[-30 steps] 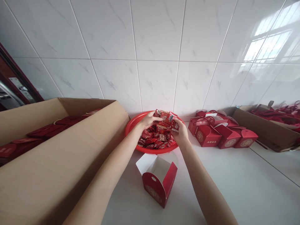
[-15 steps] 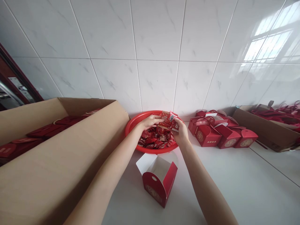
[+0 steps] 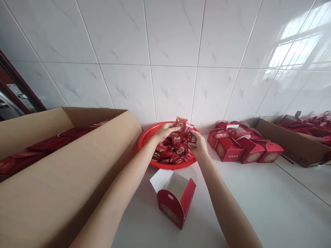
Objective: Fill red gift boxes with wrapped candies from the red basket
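Note:
Over a red plastic basket (image 3: 140,146) filled with red wrapped candies (image 3: 170,153), my two hands are close together. My left hand (image 3: 166,131) is closed, its thumb and fingers on a red and gold candy packet (image 3: 181,123). My right hand (image 3: 198,143) grips red candy packets (image 3: 192,138), one with white print and a large dark character. The packets in the two hands nearly touch or overlap. Below the basket, nearer to me, stands a red gift box (image 3: 172,206) with its flaps open and its white inside showing.
A large cardboard box (image 3: 98,151) with red boxes inside stands on the left. To the right sit several closed red gift boxes (image 3: 230,150) against the tiled wall. Farther right, a cardboard tray (image 3: 289,143) holds dark red ribbon-like pieces. All rest on a white tabletop (image 3: 258,199).
The packet at my left hand has risen slightly above the others. My hands remain over the basket, and the open gift box has not moved.

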The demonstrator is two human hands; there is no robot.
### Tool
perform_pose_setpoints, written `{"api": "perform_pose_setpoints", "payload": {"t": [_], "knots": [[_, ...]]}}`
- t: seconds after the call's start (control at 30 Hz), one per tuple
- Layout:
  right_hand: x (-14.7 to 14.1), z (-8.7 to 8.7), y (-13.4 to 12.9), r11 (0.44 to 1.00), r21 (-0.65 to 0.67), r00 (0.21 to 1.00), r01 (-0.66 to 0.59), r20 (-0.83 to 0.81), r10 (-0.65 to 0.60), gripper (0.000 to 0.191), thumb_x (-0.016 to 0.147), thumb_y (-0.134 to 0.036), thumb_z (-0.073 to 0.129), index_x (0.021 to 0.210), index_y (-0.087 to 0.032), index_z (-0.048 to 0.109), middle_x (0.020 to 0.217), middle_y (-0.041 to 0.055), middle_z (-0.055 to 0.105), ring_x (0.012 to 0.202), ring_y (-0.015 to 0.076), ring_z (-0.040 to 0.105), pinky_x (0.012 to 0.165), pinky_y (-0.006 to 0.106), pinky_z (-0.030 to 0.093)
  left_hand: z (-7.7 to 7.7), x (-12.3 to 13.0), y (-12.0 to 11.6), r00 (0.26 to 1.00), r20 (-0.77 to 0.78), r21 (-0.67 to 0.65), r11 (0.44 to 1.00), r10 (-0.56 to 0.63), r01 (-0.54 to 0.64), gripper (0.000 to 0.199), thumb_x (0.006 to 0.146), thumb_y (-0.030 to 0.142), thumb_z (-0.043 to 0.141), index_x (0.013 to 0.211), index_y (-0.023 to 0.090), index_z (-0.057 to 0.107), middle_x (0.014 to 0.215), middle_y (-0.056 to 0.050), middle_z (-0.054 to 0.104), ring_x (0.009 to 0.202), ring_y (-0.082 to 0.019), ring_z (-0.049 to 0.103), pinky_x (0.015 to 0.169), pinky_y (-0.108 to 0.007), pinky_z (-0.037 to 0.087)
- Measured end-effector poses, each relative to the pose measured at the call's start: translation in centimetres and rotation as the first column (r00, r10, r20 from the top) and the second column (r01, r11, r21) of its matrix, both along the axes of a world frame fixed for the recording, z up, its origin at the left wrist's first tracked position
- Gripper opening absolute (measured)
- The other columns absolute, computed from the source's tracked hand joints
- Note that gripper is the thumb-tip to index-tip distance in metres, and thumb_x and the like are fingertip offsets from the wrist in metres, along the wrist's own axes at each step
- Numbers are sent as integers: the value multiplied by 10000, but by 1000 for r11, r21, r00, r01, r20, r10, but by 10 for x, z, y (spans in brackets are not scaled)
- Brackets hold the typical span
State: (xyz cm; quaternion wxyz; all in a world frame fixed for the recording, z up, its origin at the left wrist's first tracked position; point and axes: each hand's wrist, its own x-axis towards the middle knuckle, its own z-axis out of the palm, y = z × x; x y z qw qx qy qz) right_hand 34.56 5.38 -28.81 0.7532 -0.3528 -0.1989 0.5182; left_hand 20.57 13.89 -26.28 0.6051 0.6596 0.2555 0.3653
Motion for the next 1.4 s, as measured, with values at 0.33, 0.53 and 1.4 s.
{"api": "perform_pose_setpoints", "payload": {"t": [0.33, 0.53, 1.4], "knots": [[-1, 3, -2, 999, -37, 1000, -3, -26, 2, 38, 726, -191, 657, 720, -196, 694, 663, -14, 715, 550, 148, 666, 456, 238, 547, -1, 2, -2, 999, -44, 102, 995, 23, -18, 362, 590, 295, 868, 886, 147, 720, 879, -51, 750, 868, -236, 688, 849, -374, 512], [-1, 3, -2, 1000, -13, 1000, 4, -19, -4, 25, 710, -196, 662, 690, -198, 678, 658, -12, 717, 570, 161, 684, 476, 243, 549, -3, 3, 2, 999, 3, 118, 992, 36, -36, 376, 604, 308, 845, 914, 145, 708, 855, -41, 740, 808, -222, 684, 822, -375, 508], [-4, 6, -3, 997, -31, 997, 72, -7, -72, 40, 652, -197, 676, 691, -200, 683, 638, -22, 722, 581, 174, 662, 453, 253, 511, -1, 2, 2, 989, 18, 156, 976, 149, -150, 230, 649, 288, 763, 809, 161, 659, 770, -4, 681, 709, -177, 630, 739, -324, 489]]}}
